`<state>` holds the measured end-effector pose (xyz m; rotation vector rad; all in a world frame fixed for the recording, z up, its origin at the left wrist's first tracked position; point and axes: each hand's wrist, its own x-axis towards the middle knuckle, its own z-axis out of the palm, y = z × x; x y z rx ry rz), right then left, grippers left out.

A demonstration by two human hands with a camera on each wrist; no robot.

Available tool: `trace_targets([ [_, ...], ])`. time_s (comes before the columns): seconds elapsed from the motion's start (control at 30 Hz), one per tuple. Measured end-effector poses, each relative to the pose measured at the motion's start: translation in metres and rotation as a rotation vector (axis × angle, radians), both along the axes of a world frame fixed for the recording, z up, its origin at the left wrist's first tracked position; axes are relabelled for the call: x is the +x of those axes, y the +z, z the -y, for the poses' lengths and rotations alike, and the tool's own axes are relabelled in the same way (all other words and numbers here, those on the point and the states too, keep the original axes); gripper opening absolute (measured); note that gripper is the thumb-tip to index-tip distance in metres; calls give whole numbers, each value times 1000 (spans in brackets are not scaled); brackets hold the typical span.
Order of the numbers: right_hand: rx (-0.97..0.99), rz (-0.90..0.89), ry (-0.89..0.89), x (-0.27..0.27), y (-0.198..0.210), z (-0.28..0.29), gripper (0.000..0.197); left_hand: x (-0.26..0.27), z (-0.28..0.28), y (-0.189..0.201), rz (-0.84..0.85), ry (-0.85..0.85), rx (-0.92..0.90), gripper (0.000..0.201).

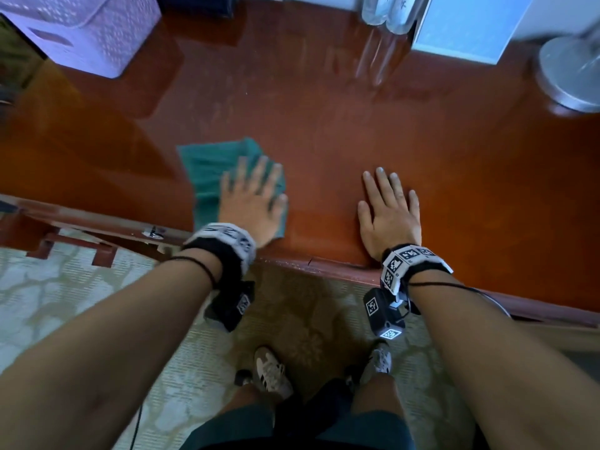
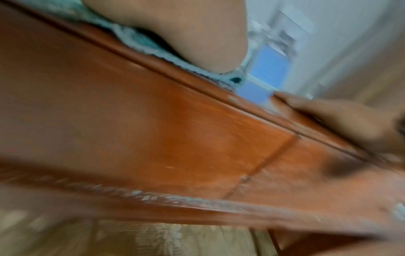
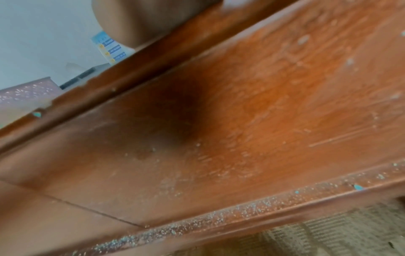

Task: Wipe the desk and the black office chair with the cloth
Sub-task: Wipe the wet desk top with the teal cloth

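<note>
A teal cloth [image 1: 207, 167] lies flat on the reddish-brown wooden desk [image 1: 324, 118] near its front edge. My left hand [image 1: 253, 196] presses flat on the cloth with straight, spread fingers. My right hand [image 1: 388, 206] rests flat on the bare desk top to the right of the cloth, fingers straight. In the left wrist view the heel of my left hand [image 2: 175, 34] sits on the cloth's edge [image 2: 140, 41] above the desk's front panel [image 2: 153, 121]; the picture is blurred. The right wrist view shows the heel of my right hand [image 3: 140, 22] and the dusty desk front [image 3: 241, 121]. No black chair is in view.
A lilac perforated basket [image 1: 84, 30] stands at the back left. Clear bottles [image 1: 386, 11] and a light blue box [image 1: 467, 24] are at the back. A round grey metal base [image 1: 571, 73] sits at the far right. Patterned carpet [image 1: 81, 303] and my shoes [image 1: 271, 371] are below.
</note>
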<state>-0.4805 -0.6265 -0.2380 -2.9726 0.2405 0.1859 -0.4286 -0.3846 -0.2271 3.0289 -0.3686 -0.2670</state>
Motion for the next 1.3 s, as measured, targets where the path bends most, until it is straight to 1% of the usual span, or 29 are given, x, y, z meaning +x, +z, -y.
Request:
trace_targets([
  [0.07, 39, 5, 2, 2, 1, 0, 54, -5, 49, 2, -39, -235, -23, 58],
  [0.1, 92, 23, -12, 3, 2, 2, 53, -7, 72, 3, -69, -323, -24, 57],
  [0.17, 240, 121, -89, 6, 4, 13, 52, -8, 99, 3, -81, -433, -11, 56],
  [0.2, 275, 161, -123, 9, 6, 22, 52, -5, 103, 0, -70, -472, -7, 56],
  [0.23, 259, 170, -144, 13, 7, 31, 52, 3, 102, -2, -59, -502, -4, 56],
  [0.27, 213, 150, -153, 18, 9, 40, 52, 13, 96, -3, -56, -504, -14, 56],
  [0.3, 168, 117, -153, 23, 10, 46, 53, 26, 86, -3, -53, -457, -25, 55],
  [0.4, 125, 58, -132, 46, 12, 53, 56, 70, 44, 0, -58, -140, -30, 56],
  [0.43, 133, 58, -128, 54, 12, 52, 56, 80, 31, 0, -68, -66, -20, 56],
  [0.5, 145, 59, -109, 69, 11, 50, 56, 87, 24, -1, -61, 28, 5, 56],
  [0.53, 143, 54, -102, 77, 10, 50, 55, 89, 33, -3, -55, 50, 7, 56],
  [0.57, 142, 47, -99, 84, 8, 52, 55, 89, 50, -3, -51, 44, -2, 56],
  [0.6, 142, 45, -103, 90, 7, 54, 54, 88, 72, -3, -45, -9, -18, 56],
  [0.7, 131, 57, -120, 105, 4, 64, 54, 79, 142, 0, -30, -338, -6, 56],
  [0.77, 100, 52, -122, 114, 2, 72, 54, 81, 160, 1, -74, -438, 0, 56],
  [0.8, 91, 46, -121, 117, 3, 76, 54, 87, 159, 0, -77, -446, 2, 59],
  [0.83, 91, 37, -117, 120, 4, 79, 54, 93, 152, -1, -73, -410, 2, 64],
  [0.87, 94, 24, -110, 124, 5, 83, 55, 102, 140, -3, -69, -314, -15, 71],
  [0.93, 102, -6, -73, 128, 7, 88, 56, 127, 106, -4, -46, -10, -75, 87],
  [0.97, 105, -11, -48, 131, 9, 89, 56, 138, 84, -2, -45, 104, -82, 93],
  [1.0, 107, -9, -30, 134, 9, 89, 56, 146, 63, 1, -51, 160, -73, 96],
  [1.07, 116, -17, -26, 140, 8, 88, 57, 151, 37, 5, -87, 160, -38, 97],
  [1.1, 113, -24, -36, 143, 7, 86, 57, 150, 33, 3, -92, 151, -23, 94],
  [1.2, 83, -32, -87, 152, 2, 75, 57, 149, 50, 3, -75, 141, 0, 86],
  [1.23, 76, -27, -103, 154, 1, 73, 57, 152, 62, 2, -86, 83, 14, 84],
  [1.3, 58, 6, -141, 159, -1, 70, 56, 162, 92, 4, -107, -153, 21, 80],
])
